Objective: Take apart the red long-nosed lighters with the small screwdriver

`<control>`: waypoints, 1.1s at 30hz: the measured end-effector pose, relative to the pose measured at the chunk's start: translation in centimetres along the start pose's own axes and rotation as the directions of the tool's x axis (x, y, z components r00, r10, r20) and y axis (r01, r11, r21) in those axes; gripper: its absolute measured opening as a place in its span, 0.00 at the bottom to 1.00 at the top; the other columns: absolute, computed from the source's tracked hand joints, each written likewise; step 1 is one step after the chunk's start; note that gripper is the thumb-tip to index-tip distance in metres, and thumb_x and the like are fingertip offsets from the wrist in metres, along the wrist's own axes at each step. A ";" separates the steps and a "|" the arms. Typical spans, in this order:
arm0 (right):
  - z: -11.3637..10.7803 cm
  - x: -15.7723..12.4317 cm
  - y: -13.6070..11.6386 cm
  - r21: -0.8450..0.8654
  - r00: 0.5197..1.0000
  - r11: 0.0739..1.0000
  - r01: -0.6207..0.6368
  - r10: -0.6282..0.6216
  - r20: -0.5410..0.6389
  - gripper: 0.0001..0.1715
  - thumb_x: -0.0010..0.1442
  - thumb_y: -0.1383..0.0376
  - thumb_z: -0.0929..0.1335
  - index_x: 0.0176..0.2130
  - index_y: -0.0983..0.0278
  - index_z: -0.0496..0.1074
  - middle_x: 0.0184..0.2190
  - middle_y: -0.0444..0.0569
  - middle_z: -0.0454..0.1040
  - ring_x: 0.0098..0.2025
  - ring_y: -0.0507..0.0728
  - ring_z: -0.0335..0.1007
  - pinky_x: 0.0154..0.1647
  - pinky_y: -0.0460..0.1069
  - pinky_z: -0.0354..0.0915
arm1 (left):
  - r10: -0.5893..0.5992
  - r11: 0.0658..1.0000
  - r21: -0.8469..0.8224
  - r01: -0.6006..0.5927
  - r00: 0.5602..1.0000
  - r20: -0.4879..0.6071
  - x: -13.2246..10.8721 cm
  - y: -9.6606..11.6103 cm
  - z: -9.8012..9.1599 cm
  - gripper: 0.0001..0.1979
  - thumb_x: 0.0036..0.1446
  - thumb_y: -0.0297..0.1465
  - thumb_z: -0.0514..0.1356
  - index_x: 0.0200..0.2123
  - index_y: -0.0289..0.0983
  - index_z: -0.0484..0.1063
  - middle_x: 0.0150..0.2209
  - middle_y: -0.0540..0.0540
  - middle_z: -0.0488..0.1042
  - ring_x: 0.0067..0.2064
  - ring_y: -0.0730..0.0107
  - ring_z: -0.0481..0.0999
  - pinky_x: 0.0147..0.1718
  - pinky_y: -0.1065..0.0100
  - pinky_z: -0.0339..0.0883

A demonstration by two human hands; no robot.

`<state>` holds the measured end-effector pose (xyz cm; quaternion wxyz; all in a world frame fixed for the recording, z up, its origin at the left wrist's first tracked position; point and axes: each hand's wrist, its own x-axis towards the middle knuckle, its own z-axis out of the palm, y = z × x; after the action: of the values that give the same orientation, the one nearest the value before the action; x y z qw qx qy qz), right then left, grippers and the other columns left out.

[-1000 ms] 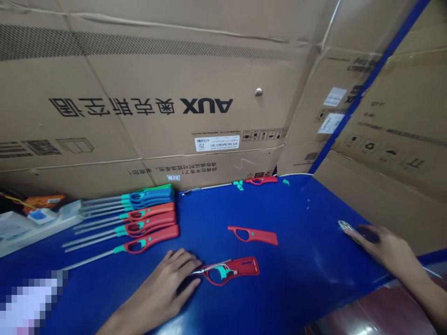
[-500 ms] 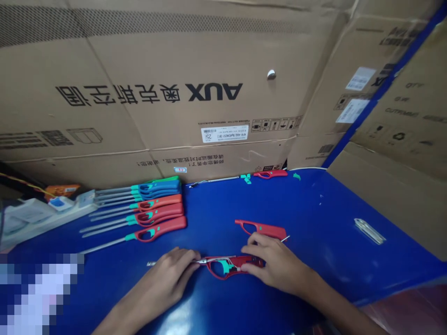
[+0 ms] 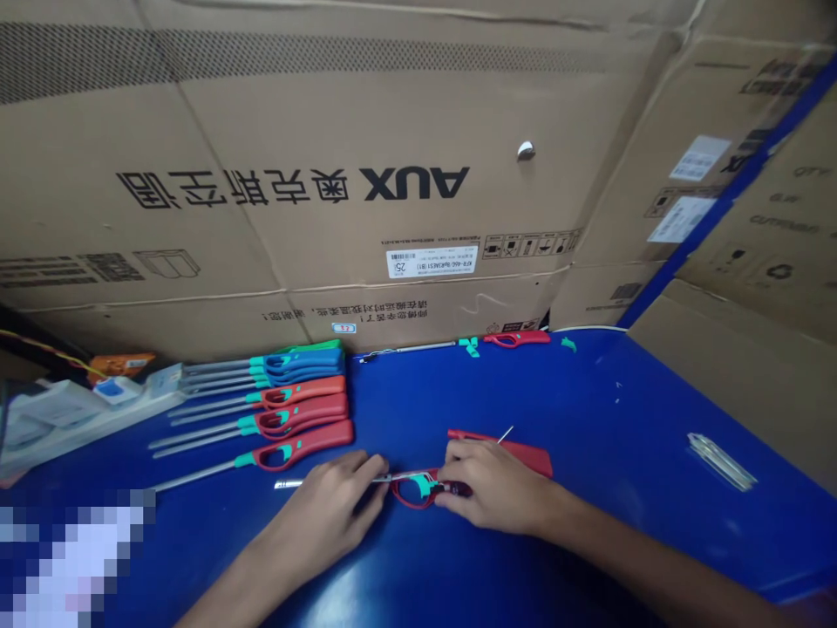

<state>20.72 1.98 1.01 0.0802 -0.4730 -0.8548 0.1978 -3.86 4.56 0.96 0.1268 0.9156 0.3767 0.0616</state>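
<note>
An opened red gas lighter (image 3: 413, 501) with a turquoise trigger (image 3: 425, 486) lies in front of me, its inner parts and thin wires showing. My left hand (image 3: 343, 501) is closed around its metal tube (image 3: 288, 484), where the tube meets the red body. My right hand (image 3: 490, 484) pinches the handle end, fingertips at the inner parts. From behind its fingers a thin metal rod (image 3: 506, 434) sticks up; the rest of the rod is hidden. Just beyond that hand lies a loose red handle half (image 3: 528, 455), partly covered by it.
At left, several whole lighters (image 3: 307, 440) lie in a row beside a white power strip (image 3: 163, 391). Along the cardboard wall (image 3: 294, 227) are a metal tube (image 3: 425, 348), turquoise pieces (image 3: 469, 347) and a red handle piece (image 3: 520, 338). Clear plastic-looking strips (image 3: 723, 460) lie at right.
My right hand has moved left along the lighter, covering more of its handle. The thin rod now points more steeply up. The whole view has shifted slightly.
</note>
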 end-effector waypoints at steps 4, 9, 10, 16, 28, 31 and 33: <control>0.0 -0.1 0.2 0.093 0.998 0.995 -0.024 0.029 -0.059 0.08 0.60 0.62 0.69 0.36 0.62 0.79 0.34 0.46 0.74 0.33 0.52 0.69 0.33 0.46 0.60 | -0.022 1.000 -0.002 0.022 0.998 0.058 0.2 0.4 -0.8 0.11 0.66 0.31 0.48 0.44 0.41 0.69 0.38 0.46 0.74 0.37 0.62 0.76 0.36 0.63 0.68; 0.3 -0.3 0.6 0.189 0.994 0.982 -0.008 0.028 -0.102 0.08 0.60 0.63 0.69 0.35 0.63 0.78 0.31 0.45 0.73 0.30 0.50 0.67 0.32 0.45 0.60 | -0.038 0.999 -0.008 0.039 0.993 0.108 0.9 1.0 -1.3 0.11 0.66 0.30 0.47 0.40 0.39 0.69 0.37 0.45 0.73 0.38 0.61 0.75 0.37 0.61 0.68; 0.4 -0.3 0.7 0.198 0.994 0.980 -0.006 0.029 -0.109 0.08 0.61 0.64 0.68 0.35 0.63 0.78 0.31 0.45 0.73 0.29 0.50 0.66 0.32 0.45 0.60 | -0.034 0.999 0.000 0.034 0.993 0.114 1.1 1.1 -1.2 0.10 0.65 0.29 0.47 0.40 0.39 0.68 0.37 0.45 0.73 0.37 0.60 0.75 0.36 0.61 0.68; 1.3 -0.7 0.4 0.171 0.991 0.985 -0.024 0.046 -0.126 0.08 0.61 0.68 0.64 0.34 0.64 0.74 0.32 0.46 0.74 0.33 0.52 0.69 0.34 0.46 0.60 | 0.031 0.999 0.040 -0.035 0.994 0.103 2.0 1.4 -0.2 0.07 0.61 0.26 0.51 0.38 0.38 0.68 0.35 0.44 0.72 0.39 0.58 0.72 0.38 0.58 0.68; 3.0 -0.7 -0.2 0.068 0.992 0.998 0.018 -0.009 -0.128 0.08 0.64 0.69 0.63 0.40 0.66 0.72 0.37 0.49 0.72 0.39 0.56 0.67 0.39 0.50 0.62 | 0.069 0.981 -0.177 -0.076 0.997 -0.042 2.1 1.4 1.9 0.08 0.60 0.34 0.59 0.40 0.36 0.70 0.40 0.44 0.72 0.42 0.60 0.73 0.42 0.59 0.71; 3.6 -0.6 -0.1 0.024 0.989 0.999 0.038 -0.034 -0.143 0.06 0.63 0.70 0.63 0.38 0.66 0.71 0.36 0.49 0.72 0.39 0.56 0.66 0.39 0.50 0.62 | 0.139 0.976 -0.155 -0.155 0.985 -0.106 1.8 1.0 2.4 0.08 0.61 0.33 0.58 0.42 0.36 0.71 0.40 0.43 0.72 0.41 0.61 0.73 0.41 0.60 0.71; 4.0 -0.6 0.1 -0.011 0.985 0.998 0.058 -0.059 -0.164 0.06 0.63 0.71 0.63 0.38 0.66 0.70 0.36 0.49 0.72 0.39 0.56 0.66 0.38 0.50 0.62 | 0.206 0.969 -0.107 -0.222 0.968 -0.143 1.7 0.8 2.7 0.08 0.63 0.32 0.56 0.40 0.35 0.72 0.37 0.42 0.72 0.39 0.61 0.73 0.39 0.60 0.71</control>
<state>19.82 0.44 -2.67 0.1548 -0.4628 -0.8593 0.1529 -1.51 4.72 -1.37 0.1501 0.9354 0.2787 0.1576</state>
